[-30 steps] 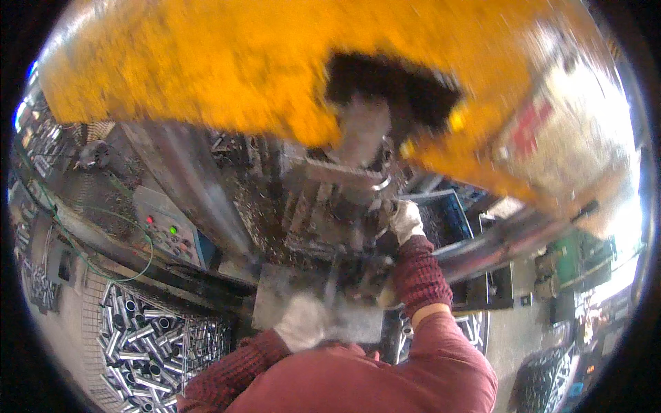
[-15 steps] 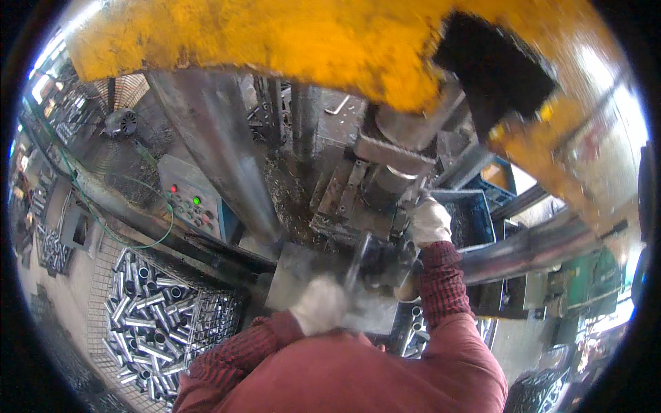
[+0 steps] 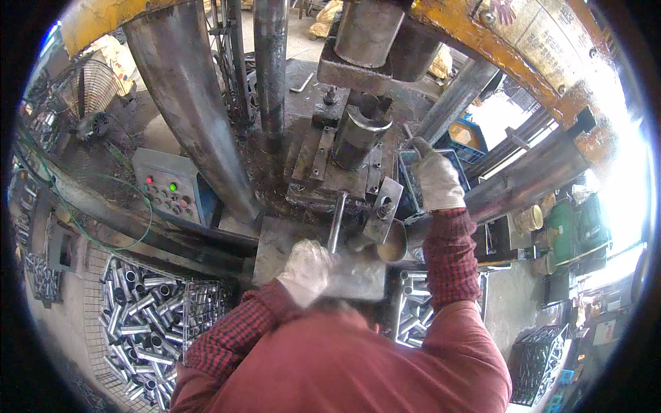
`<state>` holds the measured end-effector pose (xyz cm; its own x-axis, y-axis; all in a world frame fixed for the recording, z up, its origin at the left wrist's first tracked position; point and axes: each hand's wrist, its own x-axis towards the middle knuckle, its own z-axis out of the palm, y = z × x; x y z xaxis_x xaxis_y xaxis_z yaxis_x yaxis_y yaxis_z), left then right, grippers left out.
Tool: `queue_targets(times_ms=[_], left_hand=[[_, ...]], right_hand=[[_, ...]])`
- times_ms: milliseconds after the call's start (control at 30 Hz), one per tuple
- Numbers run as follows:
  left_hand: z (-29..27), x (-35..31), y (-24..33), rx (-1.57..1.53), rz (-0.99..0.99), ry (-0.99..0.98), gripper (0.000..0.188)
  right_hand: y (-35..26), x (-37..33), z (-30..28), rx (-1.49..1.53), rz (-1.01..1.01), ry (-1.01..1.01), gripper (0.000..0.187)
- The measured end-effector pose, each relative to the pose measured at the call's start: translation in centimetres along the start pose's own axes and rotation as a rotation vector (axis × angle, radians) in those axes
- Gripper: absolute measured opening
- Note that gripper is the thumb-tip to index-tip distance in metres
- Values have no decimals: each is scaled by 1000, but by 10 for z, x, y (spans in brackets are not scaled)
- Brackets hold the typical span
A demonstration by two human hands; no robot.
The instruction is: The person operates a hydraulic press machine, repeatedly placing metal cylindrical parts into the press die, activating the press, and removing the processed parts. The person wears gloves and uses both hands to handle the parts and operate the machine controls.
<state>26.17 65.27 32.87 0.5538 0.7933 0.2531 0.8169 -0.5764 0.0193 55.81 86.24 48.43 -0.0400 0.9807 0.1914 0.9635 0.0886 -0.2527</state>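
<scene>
My left hand (image 3: 305, 272), in a whitish work glove, is curled beside the lower end of a metal rod (image 3: 337, 224). What it grips, if anything, is hidden. The rod slants from the press's die block over a flat metal plate (image 3: 286, 241). My right hand (image 3: 441, 182), also gloved, is raised to the right of the die, its fingers closed around a thin dark thing (image 3: 410, 133) I cannot make out. The upright cylindrical die (image 3: 357, 141) has a curved, hollowed top and stands under the press ram (image 3: 365, 41). A round cup (image 3: 392, 242) sits beside an upright bracket (image 3: 383, 210).
Wire basket (image 3: 96, 303) of cut metal tubes (image 3: 141, 323) stands at lower left; more tubes (image 3: 413, 310) lie at right of the plate. A control box (image 3: 172, 186) with lit buttons is left. Thick steel columns (image 3: 189, 103) flank the press. Blue crate (image 3: 465, 165) is behind my right hand.
The view has shifted, showing more of the press and less of its yellow frame. My right hand is now farther from the die. My left hand, blurred before, shows more clearly near the rod.
</scene>
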Motion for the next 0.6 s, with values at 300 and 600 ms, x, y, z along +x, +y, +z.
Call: queue_targets(times_ms=[300,600], left_hand=[[-8,5,1,-86,-18,-103,16],[-8,5,2,-142,-72,19,19]], right_hand=[[-24,-19,-42,-251,-145,-172,36],[-35,-3,-30,-402,-315,-195,30]])
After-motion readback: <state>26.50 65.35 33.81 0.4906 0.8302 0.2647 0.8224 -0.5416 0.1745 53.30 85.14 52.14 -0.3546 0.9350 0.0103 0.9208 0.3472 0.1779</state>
